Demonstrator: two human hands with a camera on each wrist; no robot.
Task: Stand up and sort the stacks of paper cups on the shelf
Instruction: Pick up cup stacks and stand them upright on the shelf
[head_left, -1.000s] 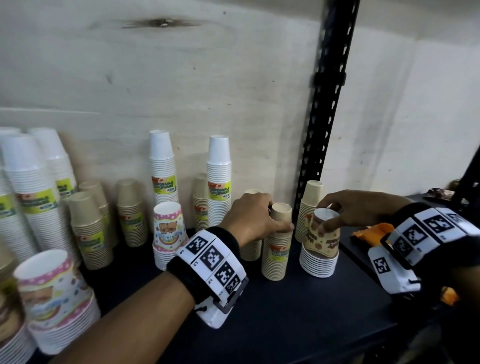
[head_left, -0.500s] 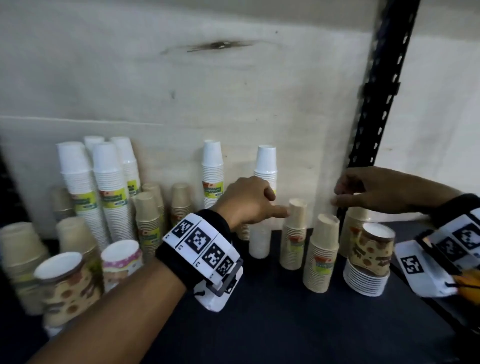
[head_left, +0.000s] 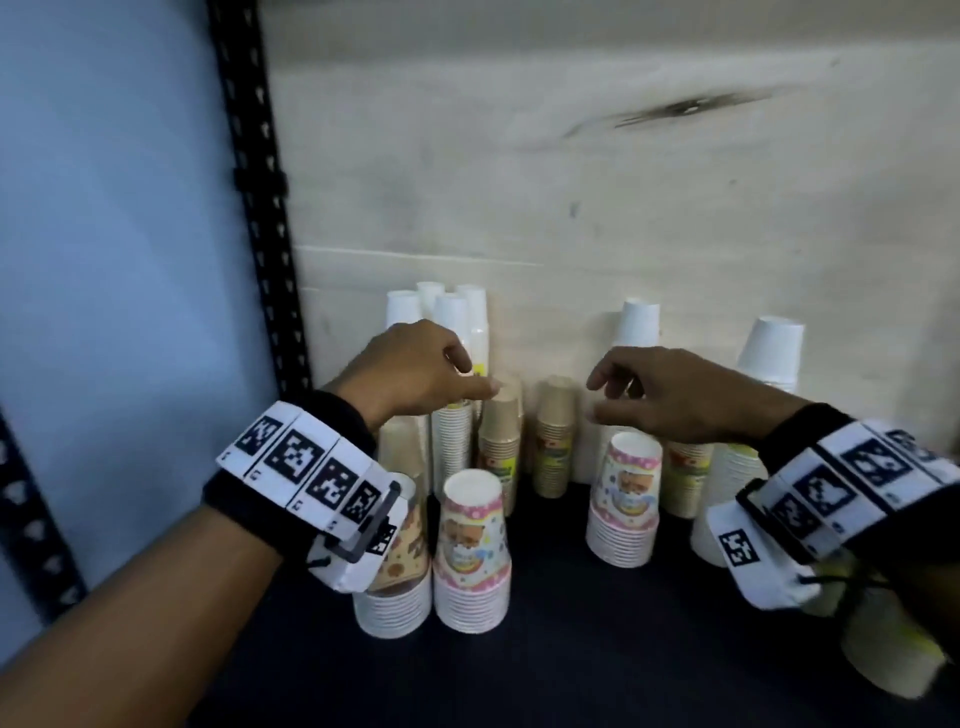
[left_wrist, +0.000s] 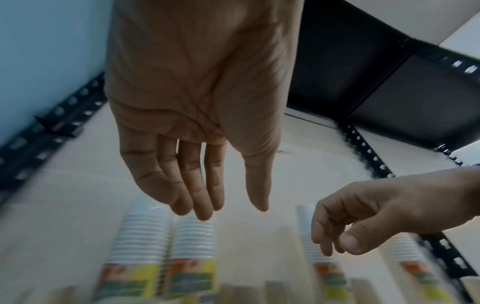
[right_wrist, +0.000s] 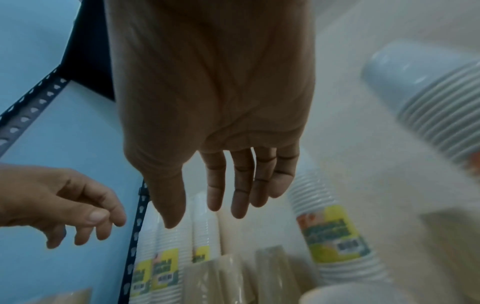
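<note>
Cup stacks stand upside down on the dark shelf (head_left: 571, 654). Tall white stacks (head_left: 452, 322) stand at the back, brown kraft stacks (head_left: 501, 441) before them, and pink bear-print stacks (head_left: 472, 551) in front. My left hand (head_left: 475, 374) hovers over the white and kraft stacks with its fingers loosely curled and holds nothing. In the left wrist view the left hand (left_wrist: 231, 211) hangs relaxed and empty. My right hand (head_left: 597, 400) floats above another bear-print stack (head_left: 626, 499), also empty. Seen from the right wrist, the right hand (right_wrist: 205, 218) has its fingers straight and apart.
A black perforated upright (head_left: 254, 208) marks the shelf's left end, with a blue wall beyond. A pale wooden panel (head_left: 623, 182) closes the back. More white stacks (head_left: 771, 348) stand at the right. A brown-patterned stack (head_left: 400, 597) sits partly hidden under my left wrist.
Both hands left the stacks by the right upright, the right letting go of the patterned cup, and travelled left along the shelf. They now hover empty near the left upright.
</note>
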